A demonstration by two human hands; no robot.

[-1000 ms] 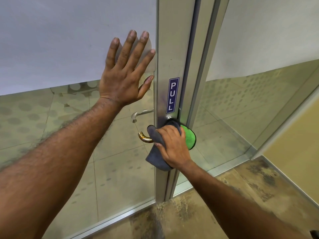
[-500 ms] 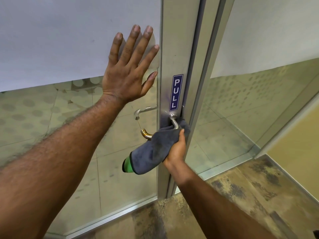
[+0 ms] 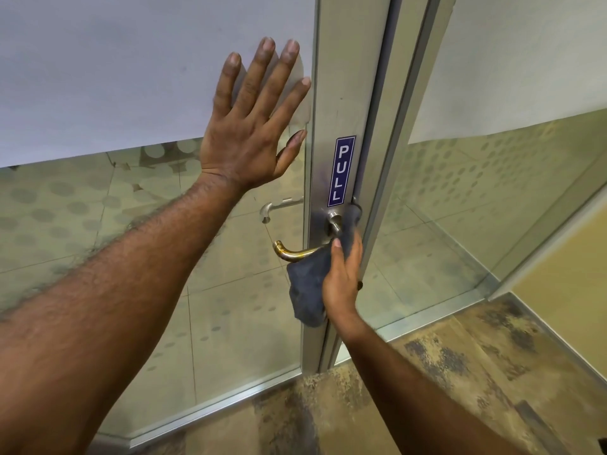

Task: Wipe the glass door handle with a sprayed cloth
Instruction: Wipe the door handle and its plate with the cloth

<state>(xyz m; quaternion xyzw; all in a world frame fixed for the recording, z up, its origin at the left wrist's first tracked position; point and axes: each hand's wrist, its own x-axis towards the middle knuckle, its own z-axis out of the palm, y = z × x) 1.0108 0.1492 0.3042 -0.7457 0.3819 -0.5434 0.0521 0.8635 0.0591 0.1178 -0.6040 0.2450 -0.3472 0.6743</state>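
Glass door (image 3: 230, 290) with blue "PULL" sign (image 3: 341, 171), left hand (image 3: 249, 133) flat on glass, right hand (image 3: 341, 280) grip closed on grey cloth (image 3: 307, 287) at handle (image 3: 295, 252)

Two bare forearms, no sleeves, no watch or bands at either wrist. Left forearm (image 3: 138, 284) covered in dark hair up to the wrist; right forearm (image 3: 410, 385) much less hairy. Left hand (image 3: 249, 133) without rings or glove, nails short. Right hand (image 3: 341, 284) likewise without glove, thumbnail short and plain.
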